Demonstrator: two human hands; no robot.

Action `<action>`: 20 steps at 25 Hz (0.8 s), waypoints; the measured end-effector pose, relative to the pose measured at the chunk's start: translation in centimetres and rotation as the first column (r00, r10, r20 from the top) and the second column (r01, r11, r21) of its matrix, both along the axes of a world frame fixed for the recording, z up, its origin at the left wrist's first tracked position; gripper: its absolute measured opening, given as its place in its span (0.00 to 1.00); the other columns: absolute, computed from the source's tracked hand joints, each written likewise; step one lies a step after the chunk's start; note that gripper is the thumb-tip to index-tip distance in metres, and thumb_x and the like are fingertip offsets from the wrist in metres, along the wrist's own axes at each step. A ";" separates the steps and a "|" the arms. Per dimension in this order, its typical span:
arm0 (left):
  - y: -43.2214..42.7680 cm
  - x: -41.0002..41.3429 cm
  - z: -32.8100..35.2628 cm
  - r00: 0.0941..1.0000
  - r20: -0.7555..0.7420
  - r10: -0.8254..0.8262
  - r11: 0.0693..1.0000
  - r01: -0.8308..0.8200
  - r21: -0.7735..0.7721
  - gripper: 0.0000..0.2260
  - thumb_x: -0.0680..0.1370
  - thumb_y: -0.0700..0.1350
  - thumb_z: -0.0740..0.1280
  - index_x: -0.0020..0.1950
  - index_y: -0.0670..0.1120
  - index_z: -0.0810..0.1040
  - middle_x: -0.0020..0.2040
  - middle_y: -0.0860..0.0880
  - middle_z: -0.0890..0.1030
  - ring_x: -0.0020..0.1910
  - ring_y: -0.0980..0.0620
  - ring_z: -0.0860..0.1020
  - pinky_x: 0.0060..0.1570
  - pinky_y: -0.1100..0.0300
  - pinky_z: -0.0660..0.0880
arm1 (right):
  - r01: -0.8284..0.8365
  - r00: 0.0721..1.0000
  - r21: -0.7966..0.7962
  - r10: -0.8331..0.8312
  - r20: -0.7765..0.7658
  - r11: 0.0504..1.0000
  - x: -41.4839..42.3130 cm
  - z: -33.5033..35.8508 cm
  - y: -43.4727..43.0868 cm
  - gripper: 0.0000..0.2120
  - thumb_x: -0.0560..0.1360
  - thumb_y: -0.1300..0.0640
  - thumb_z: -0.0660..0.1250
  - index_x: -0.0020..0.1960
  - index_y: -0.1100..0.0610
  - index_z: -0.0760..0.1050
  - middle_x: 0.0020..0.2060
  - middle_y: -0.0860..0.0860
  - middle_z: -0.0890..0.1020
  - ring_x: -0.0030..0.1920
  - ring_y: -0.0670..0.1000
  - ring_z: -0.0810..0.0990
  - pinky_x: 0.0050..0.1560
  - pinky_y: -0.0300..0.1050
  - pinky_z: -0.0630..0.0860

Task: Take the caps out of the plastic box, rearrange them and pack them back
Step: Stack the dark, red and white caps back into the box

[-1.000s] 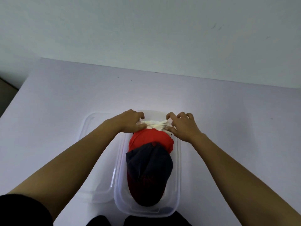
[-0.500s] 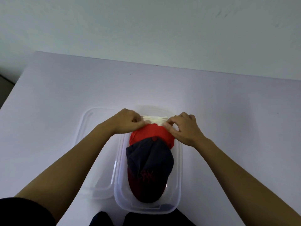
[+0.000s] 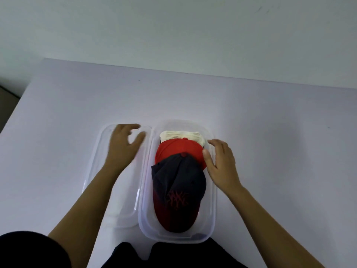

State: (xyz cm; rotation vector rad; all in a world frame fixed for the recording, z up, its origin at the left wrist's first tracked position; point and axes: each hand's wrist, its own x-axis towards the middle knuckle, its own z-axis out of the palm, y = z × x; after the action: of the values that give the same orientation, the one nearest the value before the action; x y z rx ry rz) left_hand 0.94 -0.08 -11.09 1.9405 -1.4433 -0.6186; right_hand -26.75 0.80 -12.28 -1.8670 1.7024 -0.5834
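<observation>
Bare skin, no grip: the right hand (image 3: 220,167) lies open, fingers loosely spread, along the right rim of the plastic box (image 3: 212,209), its thumb touching the edge of the red cap (image 3: 179,149). It pinches nothing. The left hand (image 3: 123,147) is open too, fingers splayed and blurred, over the far end of the clear lid (image 3: 108,190); whether it touches the lid cannot be told.

Three caps sit stacked lengthwise in the box. A cream cap (image 3: 181,135) is at the far end, the red one overlaps it, and a dark navy cap (image 3: 177,190) with a red embroidered logo and red brim lies on top, brim toward the person. The stack fills most of the box's length, with narrow gaps left along both long walls and at the near end.

The lid lies flat just beside the box on its left, the long edges close together or touching. Both sit near the front edge of a pale table (image 3: 270,132). Wide bare surface opens to the right, to the left, and beyond toward the far edge, where a plain wall (image 3: 173,35) rises. Dark clothing (image 3: 135,256) shows at the bottom.
</observation>
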 end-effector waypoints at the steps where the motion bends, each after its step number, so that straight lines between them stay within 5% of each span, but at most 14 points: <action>1: 1.3 1.9 -0.7 0.987 0.021 0.158 0.984 -0.159 0.075 0.20 0.75 0.49 0.69 0.64 0.43 0.75 0.63 0.41 0.73 0.57 0.45 0.75 0.58 0.54 0.70 | 0.101 0.992 0.057 -0.104 0.067 0.993 -0.1 -0.5 1.9 0.24 0.78 0.43 0.56 0.69 0.57 0.65 0.66 0.53 0.71 0.66 0.51 0.69 0.66 0.43 0.64; 3: 4.3 5.2 -2.2 0.902 0.211 0.377 0.822 -0.431 0.372 0.31 0.73 0.54 0.71 0.70 0.39 0.67 0.68 0.36 0.67 0.65 0.35 0.68 0.64 0.42 0.67 | 0.237 0.947 0.257 -0.282 0.156 0.937 0.2 -1.3 5.5 0.27 0.79 0.49 0.58 0.74 0.58 0.57 0.72 0.54 0.64 0.71 0.52 0.64 0.69 0.42 0.61; 6: 8.7 7.1 -4.3 0.846 0.365 0.389 0.577 -0.533 0.619 0.41 0.70 0.63 0.69 0.71 0.38 0.62 0.70 0.35 0.62 0.68 0.34 0.61 0.63 0.38 0.62 | 0.254 0.911 0.419 -0.362 0.199 0.872 1.2 -1.9 9.2 0.26 0.80 0.56 0.56 0.76 0.58 0.52 0.73 0.55 0.63 0.71 0.55 0.65 0.68 0.44 0.62; 11: 9.7 6.5 -4.2 0.836 0.206 0.509 0.680 -0.537 0.498 0.32 0.72 0.57 0.71 0.67 0.38 0.67 0.68 0.35 0.65 0.67 0.35 0.62 0.61 0.40 0.65 | 0.317 0.900 0.412 -0.407 0.153 0.855 1.7 -2.1 9.9 0.19 0.81 0.59 0.52 0.72 0.56 0.61 0.60 0.57 0.78 0.57 0.58 0.78 0.53 0.41 0.68; 14: 10.0 7.3 -2.3 0.857 0.010 0.516 0.780 -0.474 0.409 0.24 0.73 0.52 0.71 0.59 0.38 0.68 0.55 0.38 0.75 0.53 0.38 0.75 0.51 0.46 0.71 | 0.324 0.906 0.390 -0.401 0.134 0.862 1.6 -2.3 10.0 0.19 0.81 0.59 0.52 0.71 0.55 0.62 0.58 0.57 0.79 0.56 0.59 0.78 0.55 0.46 0.71; 17: 10.3 7.8 1.2 0.855 -0.147 0.498 0.834 -0.426 0.350 0.24 0.71 0.50 0.73 0.61 0.42 0.68 0.46 0.45 0.77 0.39 0.45 0.78 0.48 0.48 0.76 | 0.306 0.911 0.393 -0.387 0.144 0.867 1.4 -2.5 9.9 0.19 0.81 0.56 0.53 0.72 0.55 0.60 0.63 0.58 0.76 0.60 0.60 0.76 0.59 0.49 0.70; 20: 10.1 7.3 5.5 0.930 -0.068 0.362 0.919 -0.343 0.193 0.25 0.72 0.49 0.73 0.66 0.47 0.71 0.41 0.47 0.77 0.45 0.44 0.78 0.52 0.50 0.75 | 0.307 0.915 0.270 -0.361 0.180 0.913 1.5 -1.8 10.3 0.25 0.80 0.53 0.55 0.75 0.58 0.53 0.72 0.58 0.65 0.71 0.57 0.66 0.69 0.51 0.65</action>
State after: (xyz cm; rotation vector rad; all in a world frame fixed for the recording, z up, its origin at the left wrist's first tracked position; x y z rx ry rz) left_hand 8.23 10.02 -5.55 2.2041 -0.9653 -0.6838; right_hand -25.22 11.14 -14.11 -1.2969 1.8587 -0.6655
